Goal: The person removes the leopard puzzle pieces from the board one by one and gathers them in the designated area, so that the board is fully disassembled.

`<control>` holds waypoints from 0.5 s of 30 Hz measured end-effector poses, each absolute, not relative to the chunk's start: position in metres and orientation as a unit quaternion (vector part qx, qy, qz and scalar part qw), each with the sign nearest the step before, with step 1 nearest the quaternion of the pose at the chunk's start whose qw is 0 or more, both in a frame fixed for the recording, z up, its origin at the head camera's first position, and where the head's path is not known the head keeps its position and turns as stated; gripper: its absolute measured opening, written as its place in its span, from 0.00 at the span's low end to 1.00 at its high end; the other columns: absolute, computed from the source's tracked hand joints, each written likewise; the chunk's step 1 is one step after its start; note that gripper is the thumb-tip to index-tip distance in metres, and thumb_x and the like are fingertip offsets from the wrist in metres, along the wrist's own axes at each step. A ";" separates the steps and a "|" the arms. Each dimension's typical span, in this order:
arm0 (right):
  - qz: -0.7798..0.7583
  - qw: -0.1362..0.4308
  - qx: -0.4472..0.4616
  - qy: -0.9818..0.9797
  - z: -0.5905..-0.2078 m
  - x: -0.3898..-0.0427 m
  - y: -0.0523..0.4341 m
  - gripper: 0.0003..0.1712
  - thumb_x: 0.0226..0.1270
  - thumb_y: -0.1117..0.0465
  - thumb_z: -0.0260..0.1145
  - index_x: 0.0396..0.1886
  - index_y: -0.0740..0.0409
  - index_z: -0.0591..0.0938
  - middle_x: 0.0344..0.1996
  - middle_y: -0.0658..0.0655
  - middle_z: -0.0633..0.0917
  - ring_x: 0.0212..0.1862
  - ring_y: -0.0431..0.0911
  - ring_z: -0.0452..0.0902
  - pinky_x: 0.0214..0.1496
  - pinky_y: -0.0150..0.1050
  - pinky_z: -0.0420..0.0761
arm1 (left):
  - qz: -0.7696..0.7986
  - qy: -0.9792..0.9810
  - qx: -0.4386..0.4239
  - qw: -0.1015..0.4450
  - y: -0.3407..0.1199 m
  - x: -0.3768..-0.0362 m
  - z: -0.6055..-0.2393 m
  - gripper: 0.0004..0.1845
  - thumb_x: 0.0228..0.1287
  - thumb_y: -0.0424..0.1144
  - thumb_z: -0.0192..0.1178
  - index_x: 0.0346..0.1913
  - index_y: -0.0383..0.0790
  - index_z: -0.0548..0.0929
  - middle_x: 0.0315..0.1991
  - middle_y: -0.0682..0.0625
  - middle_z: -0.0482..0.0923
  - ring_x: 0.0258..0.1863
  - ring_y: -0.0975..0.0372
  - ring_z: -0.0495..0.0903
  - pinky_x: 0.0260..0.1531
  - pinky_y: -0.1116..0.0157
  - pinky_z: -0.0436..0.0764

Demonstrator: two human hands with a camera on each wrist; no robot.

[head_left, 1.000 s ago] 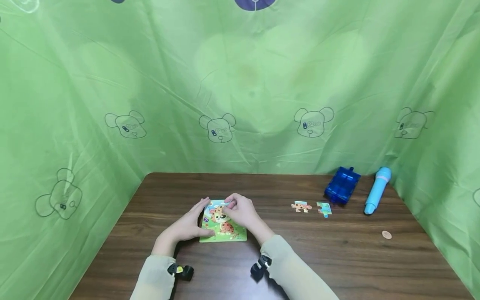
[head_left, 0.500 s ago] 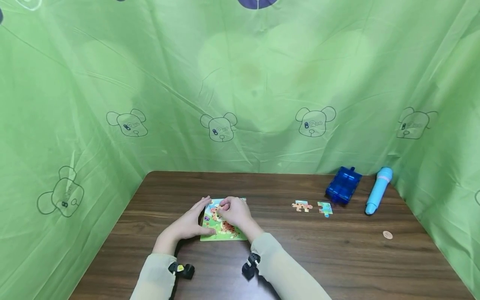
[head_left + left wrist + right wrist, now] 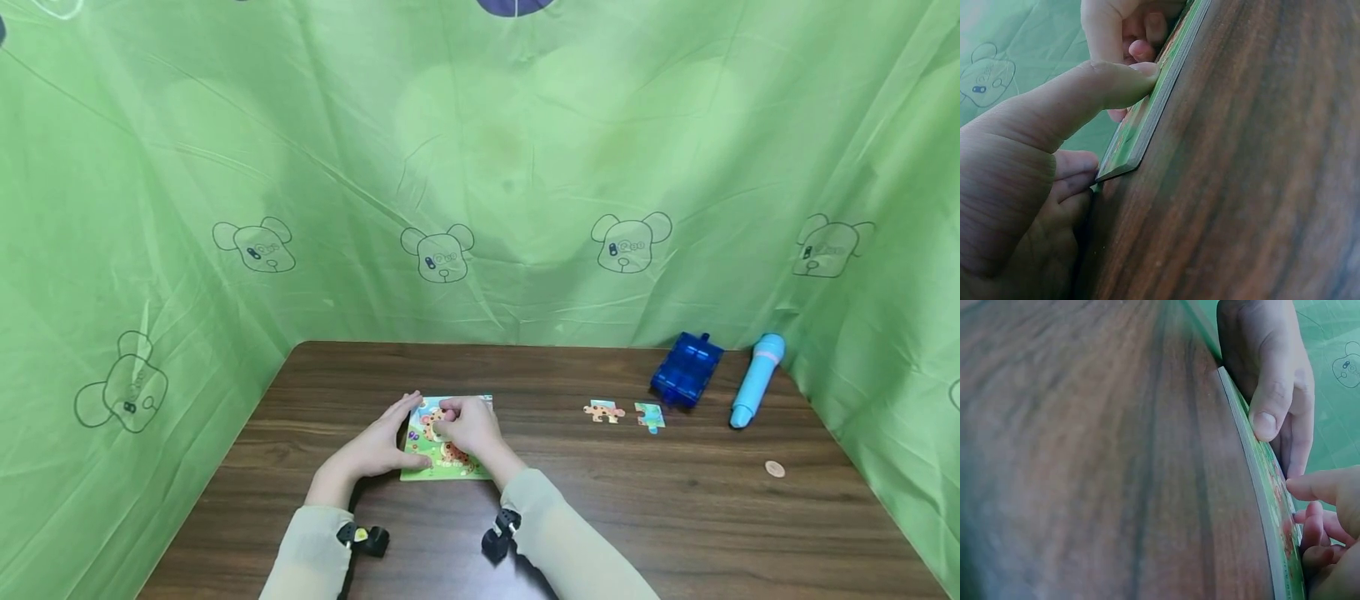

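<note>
A colourful leopard puzzle board (image 3: 452, 463) lies flat on the dark wooden table (image 3: 675, 517). My left hand (image 3: 384, 444) brackets its near-left corner, with the thumb pressing on the board's edge (image 3: 1147, 119) and the fingers straight along the left side. My right hand (image 3: 463, 423) is over the board's middle. Its fingers are curled down and pinch a small puzzle piece against the picture, and the piece is mostly hidden under them. In the right wrist view the board's rim (image 3: 1254, 481) runs between the left hand's thumb (image 3: 1269, 394) and the right hand's fingertips (image 3: 1316, 487).
Two loose puzzle pieces (image 3: 603, 412) (image 3: 649, 417) lie to the right of the board. Behind them are a blue plastic box (image 3: 686, 369) and a light-blue cylinder (image 3: 756, 379). A small coin (image 3: 775, 469) lies near the right edge. Green cloth walls enclose the table.
My right hand has moved from the board's far edge leftward and nearer to the board's middle, lowering the piece onto the picture. The left hand has stayed in place.
</note>
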State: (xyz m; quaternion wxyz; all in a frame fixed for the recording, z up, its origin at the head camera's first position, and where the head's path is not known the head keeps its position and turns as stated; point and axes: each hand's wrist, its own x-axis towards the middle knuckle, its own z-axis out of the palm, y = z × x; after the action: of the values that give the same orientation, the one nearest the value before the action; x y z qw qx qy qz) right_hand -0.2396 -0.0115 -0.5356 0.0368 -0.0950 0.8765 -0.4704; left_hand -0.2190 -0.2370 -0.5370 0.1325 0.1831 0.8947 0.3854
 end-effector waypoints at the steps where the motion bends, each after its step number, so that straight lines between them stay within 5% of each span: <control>1: -0.475 0.042 -0.094 0.874 -0.535 -0.240 -0.012 0.24 0.61 0.59 0.79 0.57 0.61 0.92 0.25 0.40 0.83 0.27 0.35 0.74 0.36 0.33 0.76 | 0.385 0.895 0.183 0.133 -0.237 -0.219 -0.537 0.65 0.58 0.58 0.83 0.89 0.40 0.54 0.90 0.40 0.46 0.88 0.41 0.44 0.80 0.33 0.59; 7: -0.510 0.081 -0.065 0.854 -0.526 -0.238 -0.015 0.24 0.62 0.63 0.81 0.59 0.62 0.91 0.25 0.45 0.81 0.26 0.38 0.71 0.29 0.32 0.71 | 0.383 0.896 0.181 0.135 -0.238 -0.219 -0.537 0.65 0.58 0.57 0.83 0.89 0.39 0.55 0.90 0.40 0.46 0.89 0.42 0.42 0.81 0.34 0.57; 15: -0.505 0.076 -0.034 0.859 -0.524 -0.240 -0.015 0.16 0.64 0.61 0.82 0.51 0.56 0.93 0.24 0.44 0.81 0.26 0.37 0.72 0.34 0.33 0.72 | 0.372 0.900 0.183 0.132 -0.235 -0.220 -0.535 0.65 0.58 0.58 0.83 0.89 0.38 0.55 0.90 0.38 0.47 0.88 0.40 0.44 0.80 0.34 0.59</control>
State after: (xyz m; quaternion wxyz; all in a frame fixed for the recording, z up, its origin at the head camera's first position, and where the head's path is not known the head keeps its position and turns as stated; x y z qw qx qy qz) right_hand -0.2405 -0.0152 -0.5238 0.0758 -0.0340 0.8593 -0.5047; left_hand -0.2196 -0.2351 -0.5349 0.1317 0.1832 0.9004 0.3719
